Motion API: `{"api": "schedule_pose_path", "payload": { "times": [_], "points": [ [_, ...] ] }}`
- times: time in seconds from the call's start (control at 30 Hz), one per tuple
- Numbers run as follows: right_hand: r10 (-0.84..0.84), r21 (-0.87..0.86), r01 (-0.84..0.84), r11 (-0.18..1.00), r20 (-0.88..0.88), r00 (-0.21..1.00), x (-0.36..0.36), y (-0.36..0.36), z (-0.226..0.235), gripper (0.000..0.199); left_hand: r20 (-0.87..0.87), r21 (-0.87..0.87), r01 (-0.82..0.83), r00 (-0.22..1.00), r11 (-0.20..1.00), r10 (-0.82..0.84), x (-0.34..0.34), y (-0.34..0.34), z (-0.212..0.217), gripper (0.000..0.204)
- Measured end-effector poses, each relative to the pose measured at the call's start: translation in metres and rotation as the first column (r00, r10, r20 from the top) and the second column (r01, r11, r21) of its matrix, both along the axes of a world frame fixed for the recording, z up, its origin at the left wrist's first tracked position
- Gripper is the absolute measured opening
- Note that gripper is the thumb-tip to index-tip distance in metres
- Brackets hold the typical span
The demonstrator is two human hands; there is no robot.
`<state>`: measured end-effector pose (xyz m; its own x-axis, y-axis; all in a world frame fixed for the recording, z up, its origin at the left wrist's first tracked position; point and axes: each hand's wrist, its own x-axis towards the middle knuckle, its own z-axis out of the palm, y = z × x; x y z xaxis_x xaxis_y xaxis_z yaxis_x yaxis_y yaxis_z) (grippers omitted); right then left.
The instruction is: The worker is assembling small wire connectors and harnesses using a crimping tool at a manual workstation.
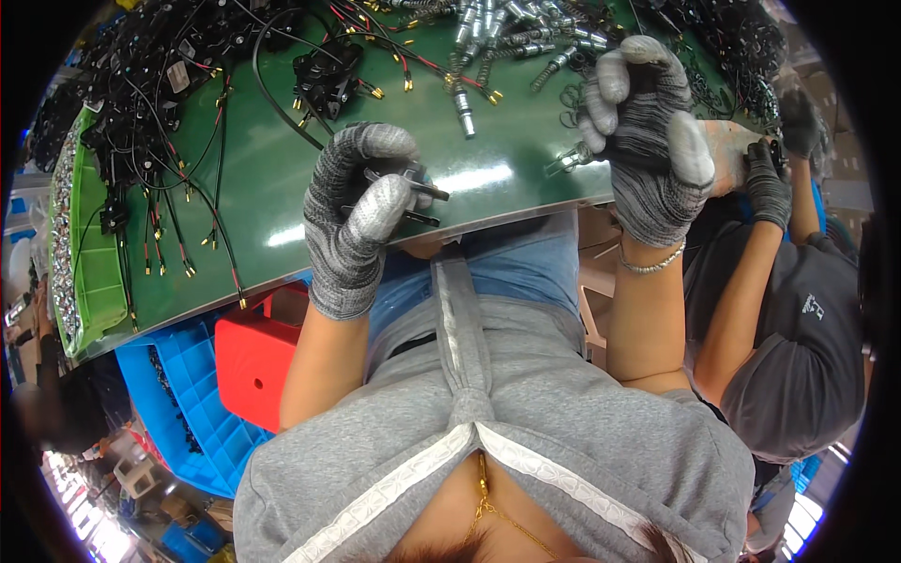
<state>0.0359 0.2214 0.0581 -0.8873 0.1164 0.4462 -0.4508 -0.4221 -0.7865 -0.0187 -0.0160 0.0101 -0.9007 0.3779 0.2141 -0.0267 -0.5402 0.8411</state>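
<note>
Left grip (352, 211): left of centre, over the near edge of the surface (404, 113); your gloved thumb and forefinger are pinching a black part.

Black part (430, 190): thin and bar-like, its ends are pointing right, clear of your fingertips. It is looking light and stiff, probably moulded plastic or coated metal; its slim ends are seeming the likeliest to bend or snap, so you are best holding it by the thicker middle, pressing lightly. Its smooth-looking faces could be sliding against knit.

Right grip (652, 131): to the right; your fingers are curling and your thumb is standing apart from them. You cannot tell from here whether the fingers are closing on anything.

Sprung pin (566, 161): just left of your right grip, partly hidden; its contact with the glove is staying unclear.

Loose pin (465, 113): farther, lying lengthwise; metallic, likely rolling easily, best taken mid-barrel.

Black housings (327, 80): far left, clustering among cables.

Pin pile (511, 38): far centre, tangling with springs; likely snagging glove yarn.
</note>
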Motion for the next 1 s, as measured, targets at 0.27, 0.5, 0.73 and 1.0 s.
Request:
{"api": "schedule_pose_path", "payload": {
  "times": [0.27, 0.5, 0.73, 1.0],
  "points": [
    [-0.011, 0.033, 0.010, 0.999, 0.044, 0.999, -0.002, -0.003, 0.020, 0.055, -0.152, -0.168, 0.026, 0.987, 0.985, -0.052, -0.004, -0.001, 0.003, 0.061],
    [0.105, -0.033, -0.105, 0.994, 0.010, 0.994, -0.021, -0.064, 0.105, 0.049, -0.179, -0.316, -0.046, 0.984, 0.948, -0.012, 0.003, 0.007, 0.010, 0.063],
    [0.258, -0.107, -0.281, 0.954, -0.188, 0.948, -0.046, -0.089, 0.070, 0.048, -0.147, -0.205, 0.008, 0.988, 0.979, -0.039, 0.005, 0.002, 0.003, 0.062],
    [0.270, -0.096, -0.293, 0.951, -0.205, 0.941, -0.047, -0.093, 0.068, 0.047, -0.117, -0.214, 0.016, 0.992, 0.977, -0.042, 0.007, 0.004, 0.005, 0.067]
  ]
}}
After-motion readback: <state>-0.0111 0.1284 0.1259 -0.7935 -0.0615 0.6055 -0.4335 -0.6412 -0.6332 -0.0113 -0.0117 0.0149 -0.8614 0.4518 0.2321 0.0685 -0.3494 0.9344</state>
